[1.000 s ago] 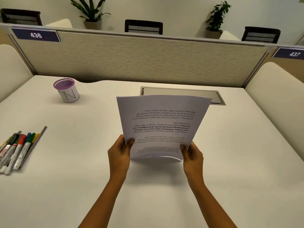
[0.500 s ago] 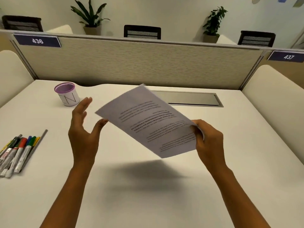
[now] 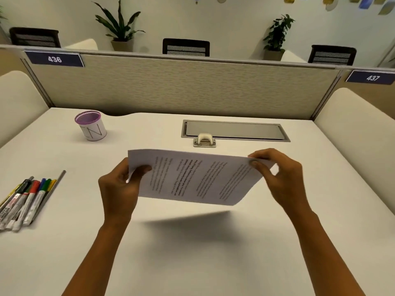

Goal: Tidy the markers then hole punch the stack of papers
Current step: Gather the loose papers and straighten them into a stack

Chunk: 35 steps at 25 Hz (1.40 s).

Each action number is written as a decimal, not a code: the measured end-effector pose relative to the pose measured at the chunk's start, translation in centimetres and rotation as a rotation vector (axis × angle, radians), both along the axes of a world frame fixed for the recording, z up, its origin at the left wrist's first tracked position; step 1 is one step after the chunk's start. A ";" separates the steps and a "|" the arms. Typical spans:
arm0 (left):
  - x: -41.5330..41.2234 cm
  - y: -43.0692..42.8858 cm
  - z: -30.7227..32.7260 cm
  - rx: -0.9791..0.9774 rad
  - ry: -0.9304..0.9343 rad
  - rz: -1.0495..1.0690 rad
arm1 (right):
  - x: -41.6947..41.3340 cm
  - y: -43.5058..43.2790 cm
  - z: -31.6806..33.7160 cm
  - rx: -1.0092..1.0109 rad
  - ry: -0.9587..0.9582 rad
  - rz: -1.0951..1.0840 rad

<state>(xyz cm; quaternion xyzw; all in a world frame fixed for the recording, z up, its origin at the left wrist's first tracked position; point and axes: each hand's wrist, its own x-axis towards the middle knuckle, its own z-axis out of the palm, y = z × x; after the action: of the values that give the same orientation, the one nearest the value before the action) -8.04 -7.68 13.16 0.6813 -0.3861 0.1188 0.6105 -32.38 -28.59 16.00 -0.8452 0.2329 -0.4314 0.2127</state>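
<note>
Holding the stack of papers (image 3: pixel 196 178) now at both ends, left hand (image 3: pixel 119 186) rejoins right hand (image 3: pixel 284 180), each pinching an edge; hole punch (image 3: pixel 204 141) appears at 12 o'clock.

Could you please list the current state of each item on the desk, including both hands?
Stack of papers: held above the desk, turned sideways.
Left hand: gripping the stack's left edge.
Right hand: pinching its right edge.
Markers: lying loose in a row, capped.
Pen cup: upright, no markers inside.
Hole punch: resting on the desk, untouched.
</note>
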 end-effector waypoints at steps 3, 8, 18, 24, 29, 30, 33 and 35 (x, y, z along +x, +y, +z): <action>-0.1 0.6 -0.5 -0.043 0.124 0.010 | -1.2 -0.2 -1.8 0.532 -0.266 0.080; -1.6 0.4 -1.6 -0.041 0.286 -0.030 | -0.8 1.6 -4.7 0.762 -0.331 0.065; -3.7 1.3 -7.8 0.118 0.570 -0.052 | -0.9 3.5 -10.6 0.848 -0.257 -0.119; -3.6 1.6 -5.6 -0.022 0.451 -0.046 | -1.1 3.5 -7.8 0.744 -0.381 -0.098; -3.4 0.7 -4.8 -0.084 0.501 -0.005 | -0.8 3.2 -6.6 0.699 -0.374 -0.047; -3.4 0.5 -4.8 -0.082 0.515 -0.002 | -0.8 3.3 -6.9 0.722 -0.367 -0.057; -3.5 0.4 -5.0 -0.078 0.515 -0.020 | -0.7 3.3 -7.5 0.741 -0.364 -0.097; -3.5 0.3 -5.3 -0.073 0.500 -0.012 | -0.6 3.2 -7.8 0.740 -0.382 -0.114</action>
<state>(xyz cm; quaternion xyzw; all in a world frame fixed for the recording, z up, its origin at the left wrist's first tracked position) -11.56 -7.33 7.84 0.6646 -0.2225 -0.0430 0.7120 -33.01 -25.41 8.21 -0.6024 0.3749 -0.4787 0.5171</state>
